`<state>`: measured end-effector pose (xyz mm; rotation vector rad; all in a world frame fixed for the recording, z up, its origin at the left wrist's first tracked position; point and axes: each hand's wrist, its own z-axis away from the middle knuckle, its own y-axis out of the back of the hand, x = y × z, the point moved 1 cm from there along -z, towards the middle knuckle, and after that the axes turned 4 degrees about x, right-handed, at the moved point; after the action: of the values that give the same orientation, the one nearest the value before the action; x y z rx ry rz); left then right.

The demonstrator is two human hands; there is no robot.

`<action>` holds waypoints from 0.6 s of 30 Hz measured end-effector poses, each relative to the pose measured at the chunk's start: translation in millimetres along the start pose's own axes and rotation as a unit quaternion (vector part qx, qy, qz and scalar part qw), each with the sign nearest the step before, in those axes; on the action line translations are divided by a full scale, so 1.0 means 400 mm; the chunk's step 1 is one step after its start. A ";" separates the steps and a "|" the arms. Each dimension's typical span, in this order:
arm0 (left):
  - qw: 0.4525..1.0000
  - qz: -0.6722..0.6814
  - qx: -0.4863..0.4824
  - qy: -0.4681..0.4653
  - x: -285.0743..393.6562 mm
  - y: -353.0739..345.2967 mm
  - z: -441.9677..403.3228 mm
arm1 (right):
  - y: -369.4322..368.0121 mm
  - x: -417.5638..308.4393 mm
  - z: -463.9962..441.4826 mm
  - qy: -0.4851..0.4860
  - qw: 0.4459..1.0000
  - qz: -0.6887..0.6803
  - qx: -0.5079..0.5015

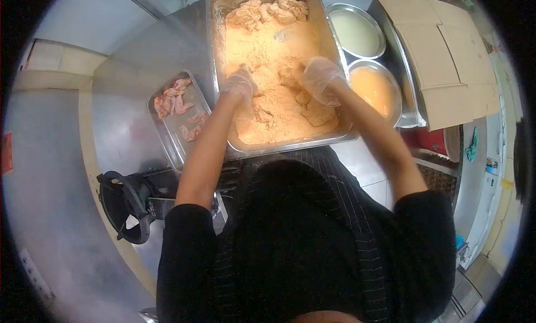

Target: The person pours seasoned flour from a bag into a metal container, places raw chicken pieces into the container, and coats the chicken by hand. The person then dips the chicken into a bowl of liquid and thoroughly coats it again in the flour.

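Note:
A deep metal tray (341, 134) holds orange-tinted breading flour (273, 52). Flour-coated pieces (282, 10) are heaped at its far end, and another coated piece (317, 112) lies near the front right. My left hand (240, 84), in a clear plastic glove, is down in the flour on the left side. On the right side my right hand (322, 77), gloved the same way, touches the flour beside the coated lumps. Flour and motion blur hide the fingertips of both hands, so whether either grips a piece is unclear.
To the left, a shallower metal tray (167, 134) carries several raw chicken pieces (173, 98). At the right stand a round bowl of pale liquid (355, 30) and a bowl of orange batter (373, 91). Beyond them is a flattened cardboard box (441, 58). A black ring-shaped stand (125, 206) sits lower left.

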<state>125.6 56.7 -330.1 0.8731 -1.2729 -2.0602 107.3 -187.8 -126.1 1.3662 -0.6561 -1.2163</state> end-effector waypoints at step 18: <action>0.989 0.092 -0.108 0.033 -0.009 0.386 0.147 | 0.122 -0.030 -0.090 -0.059 0.983 -0.168 0.042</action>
<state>101.5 31.1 -168.7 0.6926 -1.0319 -1.9608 149.1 -173.8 -82.6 1.5261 -0.5789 -1.5634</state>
